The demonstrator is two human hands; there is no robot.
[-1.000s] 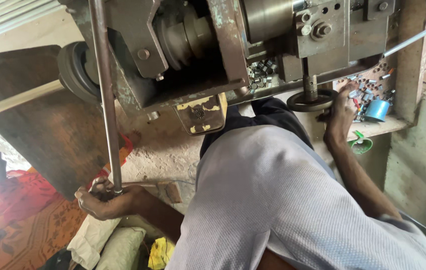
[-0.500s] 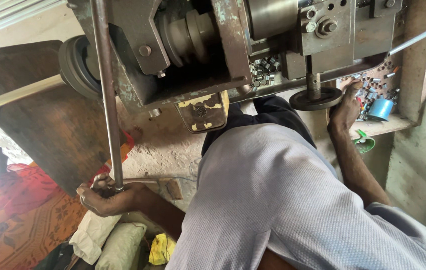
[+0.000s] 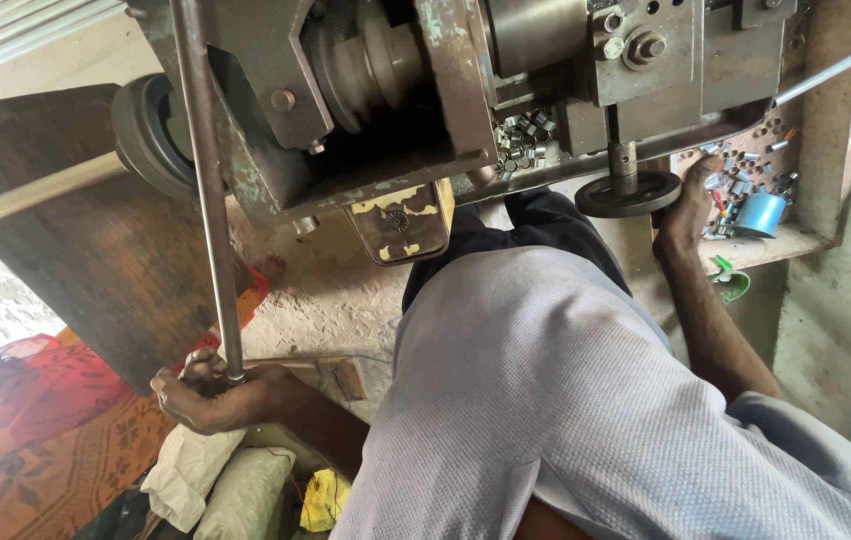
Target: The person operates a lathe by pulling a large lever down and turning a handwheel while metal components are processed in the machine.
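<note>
My left hand (image 3: 208, 395) grips the lower end of a long thin metal rod (image 3: 208, 190) that runs up past the machine. My right hand (image 3: 688, 210) reaches up to a dark round handwheel (image 3: 628, 192) under a grey metal machine (image 3: 466, 90) and rests against its right edge. My pale grey shirt (image 3: 566, 400) fills the lower middle of the view. A belt pulley (image 3: 366, 65) shows inside the machine's frame.
A ledge (image 3: 781, 240) at the right holds several small metal parts and a blue cup (image 3: 758, 213). A green object (image 3: 731, 283) hangs below it. Dark wooden board (image 3: 96, 260) at left, red-orange cloth (image 3: 56, 440) and pale sacks (image 3: 216, 480) on the floor.
The view has shifted slightly; both hands stay where they were, the left on the rod, the right at the handwheel.
</note>
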